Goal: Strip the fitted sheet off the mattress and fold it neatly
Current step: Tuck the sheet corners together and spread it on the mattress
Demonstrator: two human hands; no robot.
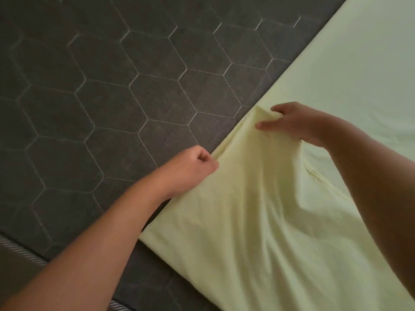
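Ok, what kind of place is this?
Most likely a bedroom: a bare dark grey mattress quilted in hexagons, with a pale yellow fitted sheet lying partly across it, its edge gripped by the left hand and right hand.

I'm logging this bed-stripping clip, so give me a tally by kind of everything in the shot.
pale yellow fitted sheet: 1
dark grey hexagon-quilted mattress: 1
hands: 2, the left hand and the right hand, each pinching the sheet's edge
Total: 4
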